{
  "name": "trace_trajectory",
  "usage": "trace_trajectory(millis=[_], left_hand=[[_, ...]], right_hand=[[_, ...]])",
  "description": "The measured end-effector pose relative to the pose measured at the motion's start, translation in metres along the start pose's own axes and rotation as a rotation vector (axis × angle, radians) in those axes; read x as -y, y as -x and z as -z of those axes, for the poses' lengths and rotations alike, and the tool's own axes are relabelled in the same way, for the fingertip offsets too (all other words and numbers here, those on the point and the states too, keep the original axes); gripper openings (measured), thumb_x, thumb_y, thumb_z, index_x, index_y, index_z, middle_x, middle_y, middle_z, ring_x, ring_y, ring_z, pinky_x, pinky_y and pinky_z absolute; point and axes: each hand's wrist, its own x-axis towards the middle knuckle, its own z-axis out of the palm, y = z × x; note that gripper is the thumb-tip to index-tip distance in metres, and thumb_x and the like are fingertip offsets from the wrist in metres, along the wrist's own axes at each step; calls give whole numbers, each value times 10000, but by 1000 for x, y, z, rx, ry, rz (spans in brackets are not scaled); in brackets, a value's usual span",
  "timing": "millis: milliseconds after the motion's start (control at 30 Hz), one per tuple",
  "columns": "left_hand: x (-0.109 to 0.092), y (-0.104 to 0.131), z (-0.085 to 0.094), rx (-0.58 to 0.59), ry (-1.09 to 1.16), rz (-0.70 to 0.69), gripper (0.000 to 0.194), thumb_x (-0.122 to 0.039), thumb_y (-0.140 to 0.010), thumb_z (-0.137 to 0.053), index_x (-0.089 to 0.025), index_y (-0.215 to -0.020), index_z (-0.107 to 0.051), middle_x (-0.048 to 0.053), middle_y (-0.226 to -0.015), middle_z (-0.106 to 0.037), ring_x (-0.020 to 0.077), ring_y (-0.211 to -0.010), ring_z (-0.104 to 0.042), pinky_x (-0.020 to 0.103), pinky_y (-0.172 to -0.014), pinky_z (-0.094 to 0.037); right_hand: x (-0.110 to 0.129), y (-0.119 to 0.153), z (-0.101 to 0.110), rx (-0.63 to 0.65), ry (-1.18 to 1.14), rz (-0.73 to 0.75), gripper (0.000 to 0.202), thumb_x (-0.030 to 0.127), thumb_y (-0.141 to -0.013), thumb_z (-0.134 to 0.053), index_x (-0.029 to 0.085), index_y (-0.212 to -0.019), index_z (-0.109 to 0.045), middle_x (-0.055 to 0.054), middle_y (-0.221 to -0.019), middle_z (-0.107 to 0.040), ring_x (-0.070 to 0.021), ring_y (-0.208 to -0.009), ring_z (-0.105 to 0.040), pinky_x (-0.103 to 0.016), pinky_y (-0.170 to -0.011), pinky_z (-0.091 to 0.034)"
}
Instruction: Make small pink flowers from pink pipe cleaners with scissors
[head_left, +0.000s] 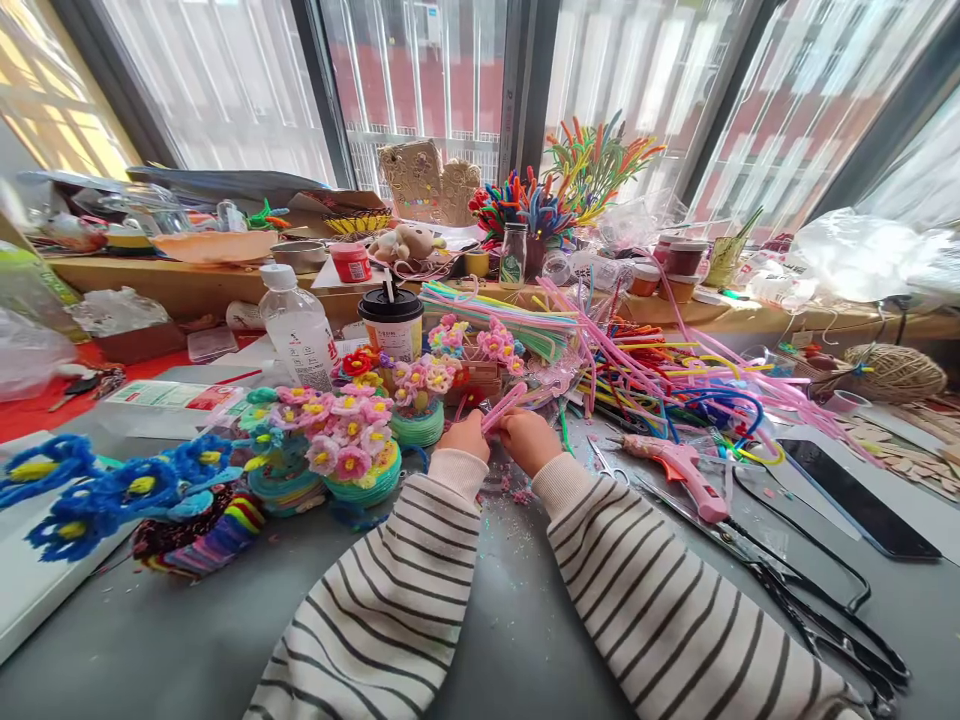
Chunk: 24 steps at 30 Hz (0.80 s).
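Both my hands meet over the middle of the grey table, closed on pink pipe cleaners (506, 403). My left hand (466, 436) grips their lower end, and my right hand (526, 440) pinches them from the other side. Just left of my hands stand small pots of pipe-cleaner flowers: a pink bunch (351, 430) and a pale pink-and-yellow bunch (424, 385). Behind my hands, more pink flowers (499, 345) rise from a brown holder. Small pink scraps (517, 492) lie on the table below my hands.
To the right lie a pink glue gun (679, 470), small scissors (606, 462), large black-handled scissors (832, 630) and a phone (859, 498). Loose pipe cleaners (675, 375) heap behind them. At left are blue flowers (139, 488), a plastic bottle (296, 330) and a lidded cup (391, 325).
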Motion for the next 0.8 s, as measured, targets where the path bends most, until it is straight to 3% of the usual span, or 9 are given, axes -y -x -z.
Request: trace_trajectory(millis=[233, 567, 800], left_hand=[[6, -7, -7, 18, -1, 33, 260, -206, -683, -403, -152, -935, -436, 127, -855, -593, 227, -817, -557, 280, -648, -418], [15, -12, -9, 25, 38, 54, 301, -179, -656, -440, -180, -958, -444, 86, -846, -600, 197, -790, -565, 249, -636, -420], [16, -12, -6, 36, 45, 54, 319, -208, -627, -481, -162, -943, -461, 116, -856, -597, 215, -798, -562, 280, -657, -422]], right_hand=[[0, -3, -9, 60, -43, 150, 224, 83, -701, -463, 191, -772, -645, -48, -838, -613, -143, -776, -547, -202, -673, -386], [-13, 39, 2, 84, -121, 369, 216, 74, -711, -470, 196, -779, -634, -22, -774, -607, -107, -716, -543, -182, -620, -376], [-5, 25, 3, 16, -122, 235, 200, 81, -706, -486, 185, -796, -632, -10, -793, -611, -105, -715, -550, -179, -642, -382]])
